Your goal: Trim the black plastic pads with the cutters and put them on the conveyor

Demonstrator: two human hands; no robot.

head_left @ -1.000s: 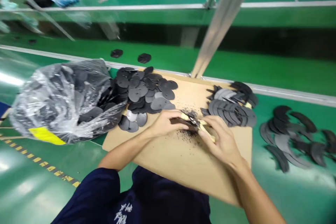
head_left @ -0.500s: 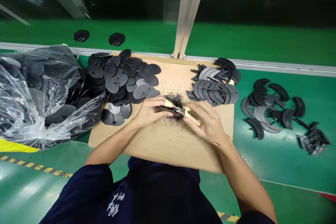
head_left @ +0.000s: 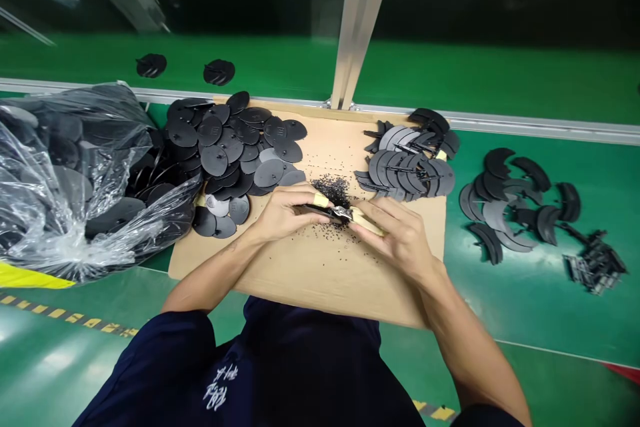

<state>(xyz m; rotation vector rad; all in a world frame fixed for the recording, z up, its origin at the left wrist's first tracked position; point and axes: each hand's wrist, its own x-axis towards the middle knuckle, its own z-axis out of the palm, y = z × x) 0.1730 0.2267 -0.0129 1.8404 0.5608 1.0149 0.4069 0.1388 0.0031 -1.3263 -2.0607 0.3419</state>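
My left hand (head_left: pixel 287 213) pinches a thin black plastic piece (head_left: pixel 320 209), seen nearly edge-on, with yellow tape around one finger. In my right hand (head_left: pixel 395 230) is a pair of cutting pliers (head_left: pixel 343 212) with pale yellow handles, the fingers wrapped round them. The metal jaws meet the right edge of the black piece; whether they bite into it cannot be made out. Beneath both hands lies a heap of tiny black plastic bits (head_left: pixel 330 188), scattered over the cardboard sheet (head_left: pixel 310 280).
Black oval discs (head_left: pixel 215 160) are piled on the left, beside a clear plastic bag (head_left: pixel 65 200) full of more discs. Curved black pieces (head_left: pixel 400 170) lie at the right, others (head_left: pixel 500 207) farther out, near small black parts (head_left: pixel 597 263). A metal post (head_left: pixel 363 27) rises behind.
The plier handles have come closer together as my right hand squeezes them. My left hand keeps the black piece in nearly the same place.
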